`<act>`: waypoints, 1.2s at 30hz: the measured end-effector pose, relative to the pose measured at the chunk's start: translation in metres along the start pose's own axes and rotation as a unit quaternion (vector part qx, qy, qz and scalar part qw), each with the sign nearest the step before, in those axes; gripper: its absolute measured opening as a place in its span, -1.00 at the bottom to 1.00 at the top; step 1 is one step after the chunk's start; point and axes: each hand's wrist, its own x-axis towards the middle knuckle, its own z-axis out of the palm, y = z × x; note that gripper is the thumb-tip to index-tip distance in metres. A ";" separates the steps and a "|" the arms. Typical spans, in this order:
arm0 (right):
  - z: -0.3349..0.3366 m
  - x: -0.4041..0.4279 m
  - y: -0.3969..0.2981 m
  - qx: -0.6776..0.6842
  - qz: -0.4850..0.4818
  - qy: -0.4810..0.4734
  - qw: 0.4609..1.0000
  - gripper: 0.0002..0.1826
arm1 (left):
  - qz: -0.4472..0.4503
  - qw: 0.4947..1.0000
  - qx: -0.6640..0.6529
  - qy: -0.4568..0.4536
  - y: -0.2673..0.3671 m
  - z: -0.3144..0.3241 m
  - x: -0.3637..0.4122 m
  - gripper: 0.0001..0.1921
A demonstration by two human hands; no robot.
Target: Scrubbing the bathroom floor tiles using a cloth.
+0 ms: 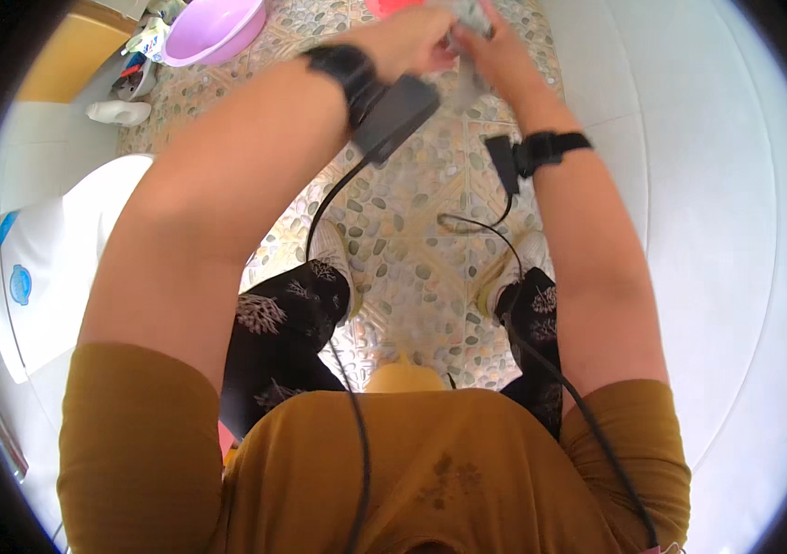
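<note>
Both arms reach forward to the top of the head view, where my left hand (pixel 421 41) and my right hand (pixel 501 59) come together around a light grey, wet-looking cloth (pixel 471 17). It is blurred and partly cut off by the picture's edge. The fingers of both hands press on it. Just beyond my left hand, a red round object (pixel 393 5) shows at the top rim. Each wrist wears a black strap with a dark box and a cable. Below the hands lies the pebble-patterned tile floor (pixel 407 263).
A purple plastic basin (pixel 217 34) stands at the upper left, near a white plastic bottle (pixel 118 113) on its side. A white toilet (pixel 61 277) is at the left, and a white wall (pixel 698 208) runs along the right. Something yellow (pixel 404 377) shows between my legs.
</note>
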 end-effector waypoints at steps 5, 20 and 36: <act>0.048 -0.085 0.120 -0.043 0.058 -0.151 0.986 -0.31 | -0.320 0.878 -0.177 0.308 -0.114 0.032 -0.055 -0.56; 0.204 -0.155 0.090 -0.064 0.135 -0.429 0.891 -0.36 | -0.249 0.777 -0.332 0.473 -0.279 0.001 -0.214 -0.76; 0.247 -0.166 0.097 0.204 0.156 -0.295 0.920 -0.16 | -0.252 0.819 -0.345 0.384 -0.245 0.033 -0.173 -0.29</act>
